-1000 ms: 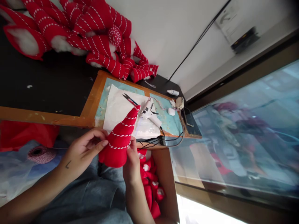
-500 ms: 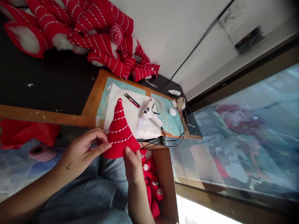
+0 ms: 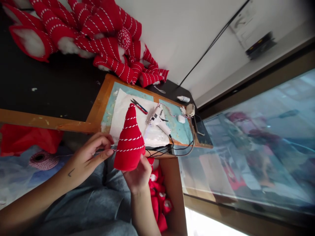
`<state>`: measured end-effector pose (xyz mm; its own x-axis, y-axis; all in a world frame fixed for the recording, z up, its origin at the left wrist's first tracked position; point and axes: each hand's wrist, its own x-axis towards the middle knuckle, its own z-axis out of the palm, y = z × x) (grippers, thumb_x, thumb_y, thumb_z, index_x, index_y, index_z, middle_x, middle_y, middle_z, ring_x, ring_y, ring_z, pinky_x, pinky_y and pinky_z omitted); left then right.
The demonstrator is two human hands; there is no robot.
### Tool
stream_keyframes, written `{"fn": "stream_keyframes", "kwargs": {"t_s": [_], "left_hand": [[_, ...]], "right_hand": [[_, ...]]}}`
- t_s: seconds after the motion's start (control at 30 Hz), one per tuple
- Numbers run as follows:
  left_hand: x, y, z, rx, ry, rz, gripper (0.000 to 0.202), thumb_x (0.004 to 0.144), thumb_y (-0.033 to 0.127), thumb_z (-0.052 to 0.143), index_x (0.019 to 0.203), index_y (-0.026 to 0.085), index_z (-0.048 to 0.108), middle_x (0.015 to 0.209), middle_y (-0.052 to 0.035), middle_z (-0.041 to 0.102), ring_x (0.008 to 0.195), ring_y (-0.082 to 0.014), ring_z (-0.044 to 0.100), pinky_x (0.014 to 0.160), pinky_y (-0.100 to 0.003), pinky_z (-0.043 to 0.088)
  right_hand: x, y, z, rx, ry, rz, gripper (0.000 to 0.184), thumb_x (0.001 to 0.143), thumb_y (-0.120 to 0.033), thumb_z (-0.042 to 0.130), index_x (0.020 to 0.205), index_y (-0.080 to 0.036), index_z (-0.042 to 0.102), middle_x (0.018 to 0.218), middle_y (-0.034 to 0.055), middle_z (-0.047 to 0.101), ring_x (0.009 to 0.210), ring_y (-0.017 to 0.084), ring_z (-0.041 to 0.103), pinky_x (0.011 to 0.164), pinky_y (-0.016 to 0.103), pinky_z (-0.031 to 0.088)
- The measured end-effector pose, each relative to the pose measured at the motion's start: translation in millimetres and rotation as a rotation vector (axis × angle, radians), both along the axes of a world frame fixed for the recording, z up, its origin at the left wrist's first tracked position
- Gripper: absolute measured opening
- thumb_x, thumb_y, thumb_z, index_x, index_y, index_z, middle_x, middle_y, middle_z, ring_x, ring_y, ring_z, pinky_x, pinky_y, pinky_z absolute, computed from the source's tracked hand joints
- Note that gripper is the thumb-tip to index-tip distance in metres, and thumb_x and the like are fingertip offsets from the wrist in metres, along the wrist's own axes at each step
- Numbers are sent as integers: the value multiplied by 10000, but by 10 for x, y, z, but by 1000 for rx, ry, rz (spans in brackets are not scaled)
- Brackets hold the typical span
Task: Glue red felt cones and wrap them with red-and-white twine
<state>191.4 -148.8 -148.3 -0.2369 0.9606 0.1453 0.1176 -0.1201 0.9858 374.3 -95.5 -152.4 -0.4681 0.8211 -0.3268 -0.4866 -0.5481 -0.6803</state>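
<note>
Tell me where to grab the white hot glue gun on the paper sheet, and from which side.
Probably by its long white handle, coming from the near side, where the cord leaves it. The glue gun lies on its side on the white sheet, so the handle sits exposed, pointing toward the person.

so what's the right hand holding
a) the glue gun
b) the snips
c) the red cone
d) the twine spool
c, the right hand grips the base of the red cone, while the left hand pinches the twine and the glue gun lies on the paper
</note>
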Motion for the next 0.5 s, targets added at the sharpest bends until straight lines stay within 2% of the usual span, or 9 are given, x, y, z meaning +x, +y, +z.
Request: {"fn": "stream_keyframes", "kwargs": {"t_s": [0.1, 0.2, 0.27, 0.33, 0.37, 0.5], "left_hand": [[84, -38, 87, -36, -139, -10, 335, 1020, 503, 687, 829, 229, 654, 1195, -66, 666, 1116, -225, 659, 947, -268, 543], [182, -77, 150, -104, -252, 4, 352, 994, 514, 717, 806, 217, 689, 1390, -83, 662, 1213, -252, 664, 1002, -292, 563], [215, -76, 159, -151, -322, -21, 375, 960, 532, 756, 779, 210, 691, 1470, -84, 656, 1177, -269, 699, 950, -313, 601], [216, -51, 145, -170, -406, -35, 391, 930, 551, 790, 771, 211, 679, 1466, -84, 685, 1142, -283, 730, 900, -328, 634], [207, -33, 134, -161, -440, -26, 396, 921, 554, 803, 772, 212, 672, 1452, -82, 701, 1169, -291, 732, 921, -335, 639], [158, 13, 99, -109, -426, 61, 388, 925, 532, 809, 773, 213, 649, 1452, -72, 712, 1316, -287, 687, 1060, -319, 585]], "right_hand": [[-15, -8, 20, -115, 71, 33, 461, 699, -549, 893, 1031, -235, 836, 1007, 39, 849, 885, 256, 764, 878, 435, 663], [-61, -21, 37, -153, 91, 48, 462, 687, -560, 873, 981, -206, 828, 964, 61, 832, 815, 261, 730, 844, 461, 654], [-93, -27, 31, -148, 62, 77, 439, 687, -576, 858, 903, -197, 811, 900, 71, 813, 783, 263, 718, 815, 450, 641], [-116, -30, 25, -100, -6, 92, 430, 702, -578, 853, 901, -202, 797, 892, 66, 805, 801, 259, 722, 816, 423, 629], [-121, -30, 29, -56, -50, 67, 414, 718, -552, 859, 943, -211, 793, 926, 53, 810, 827, 248, 725, 824, 398, 623], [-82, -20, 106, 122, -148, -130, 373, 762, -357, 866, 1105, -280, 744, 1024, -23, 814, 862, 173, 724, 812, 275, 581]]}}
